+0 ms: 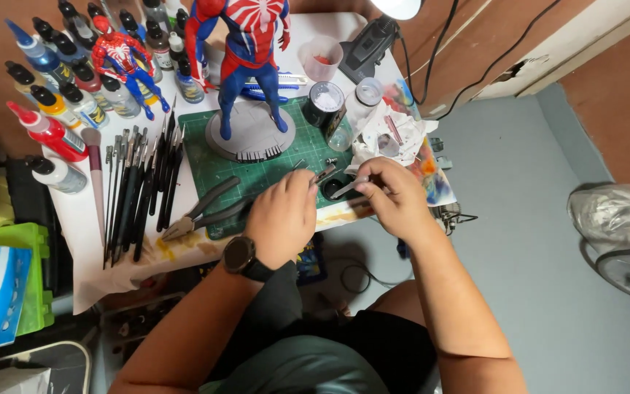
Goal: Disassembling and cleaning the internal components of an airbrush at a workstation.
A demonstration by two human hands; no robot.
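We are pinching a tiny grey part in our left hand [284, 211] just beside the green cutting mat [205, 157]; our right hand [395, 193] is gripping slim metal tweezers [348, 187], steadying them.

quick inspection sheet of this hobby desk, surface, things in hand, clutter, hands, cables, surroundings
surface: small white table, paint-stained at the front edge, with a green cutting mat.
job's things: small grey part pinched in the left hand; thin metal tool in the right hand, over a small dark pot.
clutter: two red-and-blue figures, paint bottles, row of brushes, pliers, crumpled tissue.
grippers: left hand with wristwatch, right hand; both closed on their items.
cables: black leads run up the wall from the lamp.
surroundings: grey floor, green box, plastic bag.
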